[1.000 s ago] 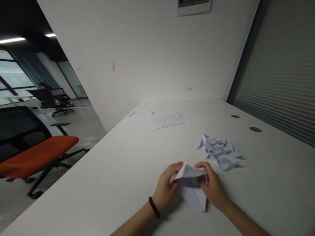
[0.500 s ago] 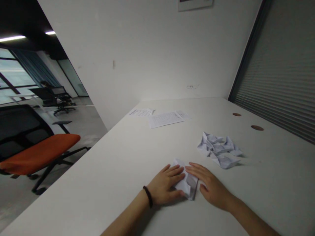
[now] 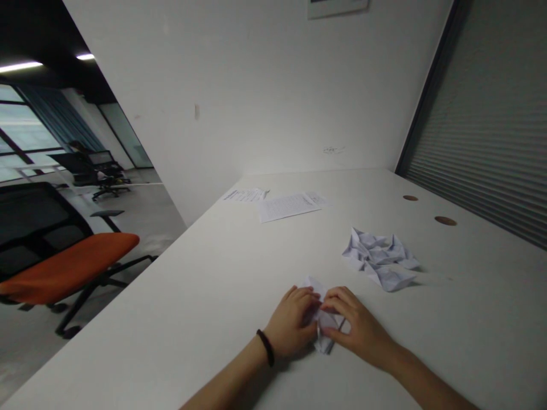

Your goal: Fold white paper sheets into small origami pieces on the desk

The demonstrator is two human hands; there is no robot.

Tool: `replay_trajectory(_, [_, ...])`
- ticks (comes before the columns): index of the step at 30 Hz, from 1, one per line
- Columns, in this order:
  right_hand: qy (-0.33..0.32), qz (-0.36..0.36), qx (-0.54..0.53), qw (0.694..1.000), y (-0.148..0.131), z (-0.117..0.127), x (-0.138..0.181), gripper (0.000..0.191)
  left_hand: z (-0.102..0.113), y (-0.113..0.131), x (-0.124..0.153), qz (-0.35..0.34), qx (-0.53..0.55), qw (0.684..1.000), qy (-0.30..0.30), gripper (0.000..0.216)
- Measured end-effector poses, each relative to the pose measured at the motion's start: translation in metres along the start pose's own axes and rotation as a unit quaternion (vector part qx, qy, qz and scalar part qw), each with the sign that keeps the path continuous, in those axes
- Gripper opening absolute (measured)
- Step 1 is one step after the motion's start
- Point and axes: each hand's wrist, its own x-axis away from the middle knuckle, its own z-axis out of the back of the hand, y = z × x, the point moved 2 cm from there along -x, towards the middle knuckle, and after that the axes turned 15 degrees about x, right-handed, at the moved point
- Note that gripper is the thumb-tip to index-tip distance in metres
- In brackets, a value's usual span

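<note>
White folded paper [image 3: 323, 331] lies on the bench [image 3: 205, 296] directly in front of you, between your two hands. Your left hand [image 3: 294, 327], with a black band [image 3: 267, 347] at the wrist, curls over the paper's left side. Your right hand [image 3: 358, 330] meets it from the right, thumb and fingertips nipping the paper's near-centre edge. Both grips are clenched on the folded paper, with the fingertips of the two hands almost touching above it.

A second ago you held this paper lifted off the bench as a larger, pointed shape. Half a second ago both palms lay flat on it, pressing it down. Now the fingers have bunched inward and the paper shows smaller, mostly covered by them. Judging by that, the broad flattening looks done and the work has narrowed to a finer crease at the middle. The fingers hide exactly which edge is being worked.

Beyond your right hand, well apart from it, sits a heap of crumpled white paper [image 3: 379, 259]. Farther off, printed sheets [image 3: 288, 206] lie flat near the wall. Two round brown holes [image 3: 445, 220] mark the bench's right side, beside a ribbed grey shutter [image 3: 491, 125]. Off the bench to your left stands a chair with an orange seat [image 3: 68, 267].
</note>
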Motion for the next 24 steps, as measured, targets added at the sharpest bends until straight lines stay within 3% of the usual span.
replay_trajectory(4, [0.008,-0.069,0.045,0.997,0.011,-0.015,0.003,0.052,0.006,-0.001,0.001,0.014,0.116,0.992,0.046,0.031])
replay_trajectory(8, [0.025,-0.079,0.031,0.996,0.017,-0.02,0.005,0.058,0.001,0.001,0.005,-0.005,-0.008,0.999,-0.034,0.068])
replay_trajectory(10, [0.029,-0.093,-0.019,0.995,0.019,-0.018,0.004,0.056,-0.001,-0.002,0.007,0.013,-0.053,0.996,-0.073,0.079])
replay_trajectory(13, [0.04,-0.151,-0.17,0.973,0.021,-0.014,0.002,0.057,0.0,-0.006,0.008,0.032,-0.036,0.995,-0.09,0.085])
replay_trajectory(17, [0.044,-0.167,-0.421,0.89,0.019,-0.017,0.0,0.079,0.003,-0.008,0.006,0.026,0.005,0.999,-0.017,0.103])
replay_trajectory(19, [0.033,-0.175,-0.484,0.857,0.014,-0.021,0.001,0.081,0.003,-0.007,0.005,0.013,0.011,0.999,0.043,0.11])
replay_trajectory(21, [-0.001,-0.2,-0.472,0.859,0.008,-0.026,0.004,0.069,0.002,-0.006,0.003,-0.013,0.016,0.995,0.096,0.109])
replay_trajectory(24, [-0.042,-0.213,-0.332,0.918,0.001,-0.027,0.008,0.043,0.003,-0.003,0.001,-0.059,0.024,0.985,0.159,0.098])
